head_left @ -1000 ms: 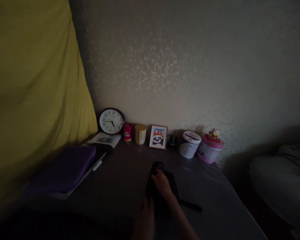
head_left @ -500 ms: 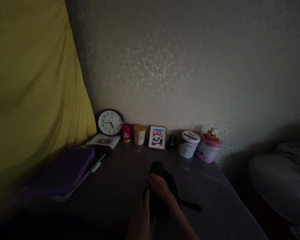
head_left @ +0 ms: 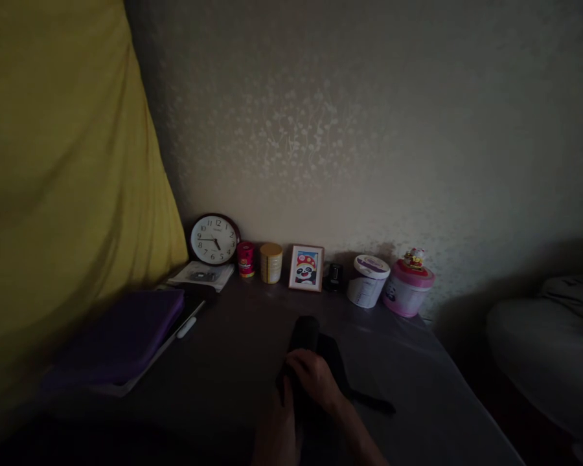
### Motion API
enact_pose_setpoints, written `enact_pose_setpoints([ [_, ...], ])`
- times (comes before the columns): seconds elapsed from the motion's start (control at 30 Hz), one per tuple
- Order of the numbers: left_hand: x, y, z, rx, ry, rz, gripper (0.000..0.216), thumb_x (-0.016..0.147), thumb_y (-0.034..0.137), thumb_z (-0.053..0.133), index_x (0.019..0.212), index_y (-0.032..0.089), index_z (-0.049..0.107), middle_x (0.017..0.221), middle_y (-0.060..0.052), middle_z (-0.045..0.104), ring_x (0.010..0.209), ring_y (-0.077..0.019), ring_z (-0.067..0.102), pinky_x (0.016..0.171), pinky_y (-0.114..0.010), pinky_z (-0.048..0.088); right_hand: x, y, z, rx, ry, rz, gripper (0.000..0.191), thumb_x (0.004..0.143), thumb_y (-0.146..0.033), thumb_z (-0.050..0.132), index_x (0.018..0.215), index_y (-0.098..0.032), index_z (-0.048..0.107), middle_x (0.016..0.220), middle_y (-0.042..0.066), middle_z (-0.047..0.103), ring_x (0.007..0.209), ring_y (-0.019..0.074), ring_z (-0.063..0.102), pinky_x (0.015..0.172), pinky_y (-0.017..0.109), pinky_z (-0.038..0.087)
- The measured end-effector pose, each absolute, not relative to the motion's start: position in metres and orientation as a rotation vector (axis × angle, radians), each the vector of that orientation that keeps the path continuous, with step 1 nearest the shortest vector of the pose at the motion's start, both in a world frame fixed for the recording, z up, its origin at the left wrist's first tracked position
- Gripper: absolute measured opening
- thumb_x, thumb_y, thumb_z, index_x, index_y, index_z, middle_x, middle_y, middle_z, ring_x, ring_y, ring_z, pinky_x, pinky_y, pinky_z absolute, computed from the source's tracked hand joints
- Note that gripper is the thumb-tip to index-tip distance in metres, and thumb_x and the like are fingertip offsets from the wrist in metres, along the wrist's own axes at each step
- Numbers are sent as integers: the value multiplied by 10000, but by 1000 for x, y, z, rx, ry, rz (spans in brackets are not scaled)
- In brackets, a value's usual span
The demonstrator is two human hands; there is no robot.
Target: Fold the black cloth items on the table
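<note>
A dark piece of cloth (head_left: pixel 305 333) lies on the dim grey table (head_left: pixel 408 375), with a strap-like strip trailing off to the right. My right hand (head_left: pixel 311 377) rests on the cloth, its fingers curled down over it. My left hand (head_left: pixel 278 427) lies just below and left of it, touching the cloth's near end, with its fingers stretched forward. The light is very low, so the cloth's shape is hard to read.
Along the wall stand a round clock (head_left: pixel 214 239), a red tin (head_left: pixel 245 259), a yellow tin (head_left: pixel 271 262), a framed panda picture (head_left: pixel 306 267), a white tub (head_left: pixel 368 279) and a pink tub (head_left: pixel 408 285). A purple folder (head_left: pixel 121 336) lies left, under a yellow curtain (head_left: pixel 53 168).
My right hand has drawn back toward me along the cloth and its fingers have curled. The left hand has slid a little nearer.
</note>
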State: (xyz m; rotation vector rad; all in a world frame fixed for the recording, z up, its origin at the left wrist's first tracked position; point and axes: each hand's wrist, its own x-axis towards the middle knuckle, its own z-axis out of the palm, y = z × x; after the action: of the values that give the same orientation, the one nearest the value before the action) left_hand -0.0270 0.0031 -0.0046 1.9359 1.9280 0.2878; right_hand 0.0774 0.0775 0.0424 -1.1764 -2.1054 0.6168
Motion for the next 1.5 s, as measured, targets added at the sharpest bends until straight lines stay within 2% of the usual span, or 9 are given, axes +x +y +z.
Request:
enact_pose_setpoints([
  [0.27,-25,2,-2,1877,1897,200,700,766,157,382,1386,99,62,1262,-171,463,1064,-214,510,858,-273,381,96,84,17,-1078,-2258,286,258,887,-257,400,1043,-232,604,1132,29,613,1174,185,434,1012,418,284],
  [0.5,-25,1,27,1788,1878,79,709,776,151,412,1380,97,44,1143,-160,561,1011,-210,547,847,-302,394,99,151,6,-1237,-2265,120,324,901,-263,330,1102,-246,583,1171,43,595,1200,178,421,1000,438,287],
  [0.7,-28,1,31,1783,1840,121,705,789,166,399,1378,84,21,1174,-161,544,1048,-196,525,894,-294,369,100,172,17,-1474,-2063,-83,305,883,-248,368,1098,-201,579,1200,91,567,1169,220,454,966,448,326],
  [0.8,-28,0,23,1797,1853,139,711,784,160,408,1381,95,28,1201,-152,529,1072,-190,512,909,-280,357,94,141,30,-1329,-1981,-28,264,873,-259,408,1028,-168,601,1104,103,615,1087,202,511,932,371,372],
  [0.9,-29,1,15,1818,1838,179,715,779,140,393,1383,94,14,1205,-146,530,1059,-177,522,904,-258,352,83,100,33,-1085,-2179,222,236,886,-239,390,908,-218,624,922,25,667,1016,138,542,905,291,388],
  [1.03,-29,1,15,1814,1824,198,699,790,144,372,1385,96,9,1194,-147,538,1012,-171,551,868,-252,371,73,93,21,-1145,-2301,240,259,872,-196,390,886,-257,641,999,-13,661,1151,166,454,1029,423,225],
  [1.2,-27,0,26,1814,1841,143,708,792,149,405,1381,89,15,1175,-149,546,1010,-179,548,832,-259,387,97,150,8,-1475,-1969,78,307,834,-200,394,1073,-188,586,1227,103,538,1157,215,457,978,440,304],
  [1.37,-27,-2,28,1793,1839,163,682,823,192,394,1381,110,13,1126,-137,571,979,-191,560,798,-272,395,164,152,-5,-1771,-1596,288,367,788,-255,373,1022,-81,596,1018,166,632,949,236,582,809,343,435],
  [1.5,-29,-3,24,1811,1811,199,653,842,218,363,1382,104,13,1086,-133,586,947,-182,568,779,-263,394,196,126,-14,-1862,-1548,472,348,766,-334,370,815,-150,662,787,90,679,739,204,617,636,276,443],
])
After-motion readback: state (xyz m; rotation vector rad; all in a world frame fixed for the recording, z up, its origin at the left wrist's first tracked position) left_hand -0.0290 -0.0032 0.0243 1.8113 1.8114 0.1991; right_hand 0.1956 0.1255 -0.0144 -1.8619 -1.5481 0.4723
